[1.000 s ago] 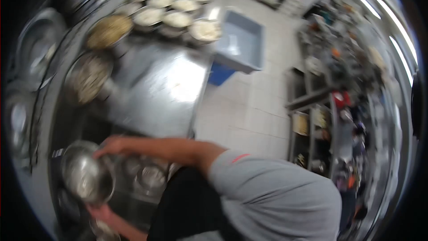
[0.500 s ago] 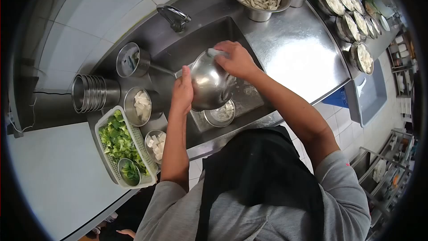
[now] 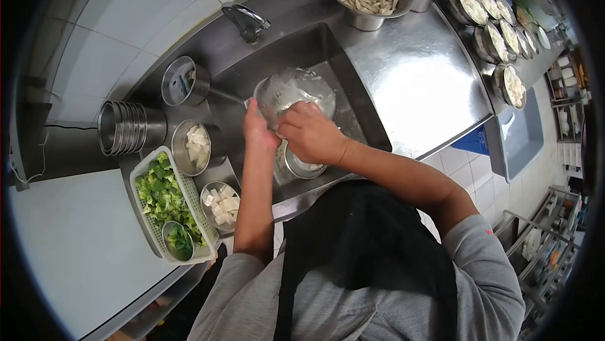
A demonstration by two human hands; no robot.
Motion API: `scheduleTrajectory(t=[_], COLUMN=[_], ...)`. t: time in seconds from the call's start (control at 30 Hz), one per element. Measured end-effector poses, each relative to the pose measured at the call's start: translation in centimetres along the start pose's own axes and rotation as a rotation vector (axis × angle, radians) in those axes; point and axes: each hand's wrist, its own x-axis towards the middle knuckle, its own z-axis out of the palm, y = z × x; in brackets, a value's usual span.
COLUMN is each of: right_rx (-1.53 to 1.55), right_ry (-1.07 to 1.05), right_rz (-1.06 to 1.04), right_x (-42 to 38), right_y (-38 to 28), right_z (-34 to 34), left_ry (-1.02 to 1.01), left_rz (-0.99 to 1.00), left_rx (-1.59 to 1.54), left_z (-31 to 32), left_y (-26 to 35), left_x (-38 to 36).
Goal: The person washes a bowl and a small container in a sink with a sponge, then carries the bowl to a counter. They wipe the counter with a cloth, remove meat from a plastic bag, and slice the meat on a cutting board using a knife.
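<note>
The steel counter [image 3: 409, 76] sweeps round in front of the person, with a sink [image 3: 362, 98] sunk into it and a white work surface [image 3: 75, 240] off to the left. At the far right, beyond the counter's edge, sits a grey tub [image 3: 526, 136].

By the white surface there's a plastic basket [image 3: 196, 212] of broccoli [image 3: 157, 190], a little bowl of leafy greens [image 3: 178, 240] tucked in its near end. Over the sink the person has a large metal bowl [image 3: 296, 86], tipped so I can see its wet inside, streaked with something whitish. A smaller metal bowl [image 3: 304, 163] is partly hidden below it, down in the sink.

The left hand [image 3: 259, 132] is against the large bowl's left side, thumb up, supporting it; its fingers are out of sight, so I can't tell how far they close. The right hand [image 3: 309, 132] is at the near side, fingers curled in; whether they pinch the rim or anything else, I can't tell.

Left of the sink are nested steel containers [image 3: 129, 128], a container of pale slices [image 3: 193, 145] and a bowl of white cubes [image 3: 220, 205]. Smallest is the curved faucet [image 3: 246, 23] behind the sink.
</note>
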Motion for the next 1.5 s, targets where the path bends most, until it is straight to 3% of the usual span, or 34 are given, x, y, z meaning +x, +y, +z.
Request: scheduleTrajectory(t=[0.1, 0.2, 0.23, 0.33, 0.43, 0.53, 0.57, 0.6, 0.7, 0.77, 0.83, 0.87, 0.93, 1.07, 1.1, 1.2, 1.23, 1.33, 1.43, 1.5], right_rx=[-0.091, 0.063, 0.03, -0.1, 0.062, 0.1, 0.034, -0.019, -0.122, 0.083, 0.247, 0.226, 0.184, -0.091, -0.039, 0.502, 0.432, 0.09, 0.035, 0.032], right_ry=[0.186, 0.116, 0.142, 0.112, -0.03, -0.297, -0.21, -0.255, -0.332, -0.268, -0.109, -0.121, -0.158, -0.266, -0.225, -0.027, -0.019, -0.023, -0.136, -0.138], right_rz=[0.137, 0.383, 0.277, 0.05, 0.366, 0.639, 0.564, 0.512, 0.351, 0.546, 0.773, 0.784, 0.806, 0.448, 0.458, 0.929, 0.942, 0.673, 0.608, 0.524], right_x=[2.6, 5.9, 6.3, 7.2, 8.0, 8.3, 7.8, 8.0, 8.1, 8.8, 8.3, 8.3, 8.0, 8.7, 8.8, 7.6, 6.8, 7.2, 10.3, 11.1], right_y=[2.5, 5.5, 5.6, 3.4, 7.9, 9.2, 9.0, 7.6, 4.0, 5.7, 10.8, 10.6, 9.6, 4.4, 5.1, 10.9, 11.7, 9.9, 4.9, 4.8], right_z=[0.1, -1.6, -1.9, -3.8, -4.1, -5.2, -4.2, -3.9, -1.7, -2.0, -1.6, -2.1, -2.5, -1.3, -1.6, -1.5, -1.0, -0.3, -2.7, -2.7], left_ry=[0.07, -0.03, -0.042, -0.154, -0.165, -0.174, -0.14, -0.107, -0.055, -0.03, -0.022, -0.018, -0.029, -0.051, -0.091, 0.052, 0.066, 0.032, -0.016, -0.039], left_rz=[0.127, 0.296, 0.412, 0.45, 0.576, 0.838, 0.785, 0.734, 0.833, 0.924, 0.858, 0.824, 0.838, 0.923, 0.827, 0.831, 0.834, 0.809, 0.875, 0.81], left_rx=[0.217, 0.48, 0.561, 0.632, 0.468, 0.793, 0.828, 0.859, 0.913, 0.868, 0.694, 0.605, 0.844, 1.016, 0.88, 0.671, 0.645, 0.788, 0.942, 0.791], left_z=[1.9, -0.1, -0.9, -1.3, -1.6, -6.3, -5.1, -3.1, -1.7, -3.2, -5.2, -5.0, -4.6, -2.9, -3.3, -5.6, -6.1, -6.3, -5.5, -6.5], left_y=[-1.1, -3.2, -4.2, -3.0, -3.2, -4.5, -4.0, -2.7, -1.6, -1.1, -1.3, -1.0, -0.4, -0.6, -0.2, -0.9, -1.1, -0.7, -0.2, 0.4], left_x=[-3.9, -2.6, -1.1, -1.8, -2.9, 0.1, -0.9, -2.6, -2.6, -1.0, 0.3, -0.1, -0.6, -1.0, -1.2, 0.3, 0.7, -0.6, -1.7, -1.4])
